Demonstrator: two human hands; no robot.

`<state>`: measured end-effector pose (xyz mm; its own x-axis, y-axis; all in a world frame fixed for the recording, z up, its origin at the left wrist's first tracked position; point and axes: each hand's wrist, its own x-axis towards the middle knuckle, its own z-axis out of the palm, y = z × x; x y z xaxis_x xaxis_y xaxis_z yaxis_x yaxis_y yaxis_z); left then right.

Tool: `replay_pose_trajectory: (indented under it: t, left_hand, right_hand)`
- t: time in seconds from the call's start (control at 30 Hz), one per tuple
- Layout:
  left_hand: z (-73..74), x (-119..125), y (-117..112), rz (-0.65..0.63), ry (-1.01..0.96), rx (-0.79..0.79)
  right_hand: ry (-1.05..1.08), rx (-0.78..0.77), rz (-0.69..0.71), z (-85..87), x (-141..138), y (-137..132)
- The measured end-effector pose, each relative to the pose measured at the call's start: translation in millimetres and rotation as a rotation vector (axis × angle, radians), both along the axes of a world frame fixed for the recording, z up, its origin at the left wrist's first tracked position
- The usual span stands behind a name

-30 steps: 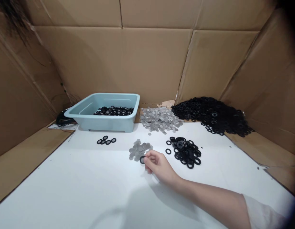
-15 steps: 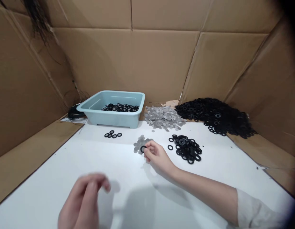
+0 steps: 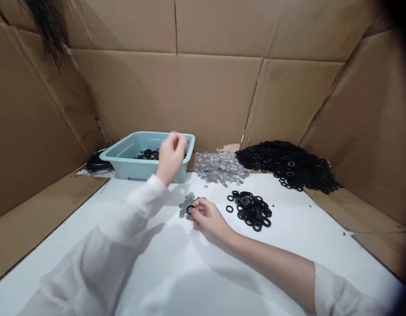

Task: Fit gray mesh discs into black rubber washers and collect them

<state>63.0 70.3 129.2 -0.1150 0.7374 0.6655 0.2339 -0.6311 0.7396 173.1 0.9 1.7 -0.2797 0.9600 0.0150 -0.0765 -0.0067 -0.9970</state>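
Observation:
My right hand (image 3: 208, 218) pinches a black ring (image 3: 190, 209) between thumb and fingertips, just above the table. Behind and under that ring lies a small cluster of grey discs (image 3: 184, 204), partly hidden by it. My left hand (image 3: 172, 151) is raised over the right end of the light blue basin (image 3: 147, 168), its fingers curled together and slightly blurred. Whether anything is between those fingers is hidden. Inside the basin lie many black rings (image 3: 147, 154), some with grey centres. To the right of my right hand is a loose pile of black rings (image 3: 254, 210).
A heap of grey discs (image 3: 221, 168) lies at the back, beside a large mound of black rings (image 3: 288, 164). Cardboard walls (image 3: 216, 96) enclose the white table (image 3: 190, 272). A dark bundle of strands (image 3: 47, 30) hangs at upper left.
My left hand has moved from the near left up and forward to the basin, its sleeve now covering the table's left part. My right hand still holds the ring; the view has shifted slightly.

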Motion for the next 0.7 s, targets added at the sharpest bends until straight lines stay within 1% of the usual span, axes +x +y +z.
replay_pose_trajectory:
  t: [0.07, 0.13, 0.17, 0.2, 0.23, 0.3, 0.4, 0.57, 0.7]
  left_hand:
    - [-39.6, -2, -24, -0.038, 0.247, -0.126]
    - [-74.7, -11, -48, -0.062, 0.358, -0.262]
    - [-88.1, -16, -59, -0.089, 0.383, -0.328]
    - [-98.0, -21, -67, -0.113, 0.406, -0.386]
    - [-104.7, -26, -74, -0.136, 0.42, -0.429]
    - [-110.1, -32, -80, -0.194, 0.435, -0.48]
    - [-108.6, -34, -81, -0.241, 0.433, -0.507]
    - [-107.3, -34, -80, -0.197, 0.404, -0.519]
    - [-107.6, -35, -81, -0.17, 0.384, -0.515]
  right_hand:
    - [0.006, 0.014, 0.004, -0.4, 2, 2]
    - [0.018, 0.029, 0.008, -2.4, 4, 4]
    - [0.022, 0.033, 0.011, -3.8, 5, 6]
    - [0.023, 0.039, 0.014, -5.3, 6, 7]
    - [0.02, 0.048, 0.019, -6.7, 7, 8]
    - [0.004, 0.065, 0.035, -8.8, 7, 8]
    - [-0.02, 0.081, 0.081, -8.3, 6, 3]
    - [-0.065, 0.162, 0.118, 2.1, 7, -4]
    - [-0.105, 0.172, 0.125, 7.8, 10, -3]
